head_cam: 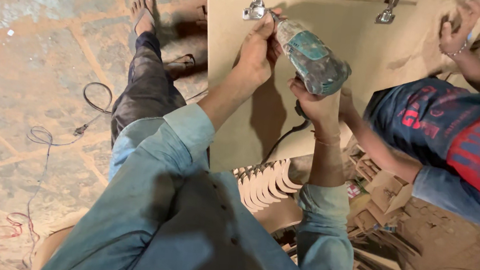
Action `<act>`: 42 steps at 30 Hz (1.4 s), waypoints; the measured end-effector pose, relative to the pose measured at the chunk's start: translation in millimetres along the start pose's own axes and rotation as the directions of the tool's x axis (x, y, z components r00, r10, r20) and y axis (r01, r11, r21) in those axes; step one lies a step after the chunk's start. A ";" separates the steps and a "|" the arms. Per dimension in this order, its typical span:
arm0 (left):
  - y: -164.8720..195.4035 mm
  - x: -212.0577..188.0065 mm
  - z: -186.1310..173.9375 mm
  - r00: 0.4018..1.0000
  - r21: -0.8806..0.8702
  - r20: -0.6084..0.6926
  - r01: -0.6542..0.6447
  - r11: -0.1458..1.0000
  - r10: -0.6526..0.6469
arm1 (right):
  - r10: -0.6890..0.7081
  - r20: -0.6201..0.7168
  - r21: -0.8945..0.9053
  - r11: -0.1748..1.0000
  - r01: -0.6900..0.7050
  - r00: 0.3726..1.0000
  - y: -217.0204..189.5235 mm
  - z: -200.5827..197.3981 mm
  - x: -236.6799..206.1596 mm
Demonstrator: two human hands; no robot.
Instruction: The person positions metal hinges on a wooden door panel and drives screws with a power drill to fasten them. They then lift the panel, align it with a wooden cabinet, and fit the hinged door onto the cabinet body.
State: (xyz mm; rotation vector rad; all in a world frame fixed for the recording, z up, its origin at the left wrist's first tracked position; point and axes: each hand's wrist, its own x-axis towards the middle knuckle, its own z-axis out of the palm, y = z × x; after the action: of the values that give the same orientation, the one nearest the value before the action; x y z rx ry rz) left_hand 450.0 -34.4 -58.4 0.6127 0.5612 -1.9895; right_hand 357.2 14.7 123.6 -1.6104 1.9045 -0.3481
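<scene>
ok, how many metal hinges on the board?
2. One hinge at the board's top left by the drill tip, one hinge at top right. Others may sit beyond the frame.

Small brown cardboard boxes [388,191] lie lower right.

Teal drill [313,63] in right hand [312,101], tip at metal hinge [255,9]

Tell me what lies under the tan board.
Under the tan board, at its near edge, a stack of curved wooden pieces and the drill's black cord show. Beyond its far edge is stone floor. Whatever sits beneath the board's middle is covered.
</scene>
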 end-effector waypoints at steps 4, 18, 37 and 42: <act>-2.9 -2.8 1.9 0.999 0.063 -0.047 -0.016 0.998 0.019 | 0.123 0.005 0.215 0.969 -0.121 0.992 -6.8 -2.0 1.7; -3.5 -5.1 0.2 0.998 0.089 -0.053 -0.013 0.996 0.018 | 0.271 0.063 0.116 0.954 -0.276 0.961 -11.6 -5.9 4.0; 1.0 -8.1 4.4 0.997 0.114 -0.078 -0.006 0.993 0.015 | 0.237 0.075 0.112 0.963 -0.244 0.969 -10.5 -1.7 3.3; 0.7 -9.6 5.9 0.996 0.110 -0.094 0.002 0.994 0.008 | 0.212 0.039 0.145 0.966 -0.215 0.977 -8.9 -2.6 2.5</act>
State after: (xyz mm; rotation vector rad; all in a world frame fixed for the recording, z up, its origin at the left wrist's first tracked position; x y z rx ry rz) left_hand 453.6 -32.0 -48.0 0.7781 0.5100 -2.0066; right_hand 362.5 9.8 129.9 -1.2935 1.9636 -0.3691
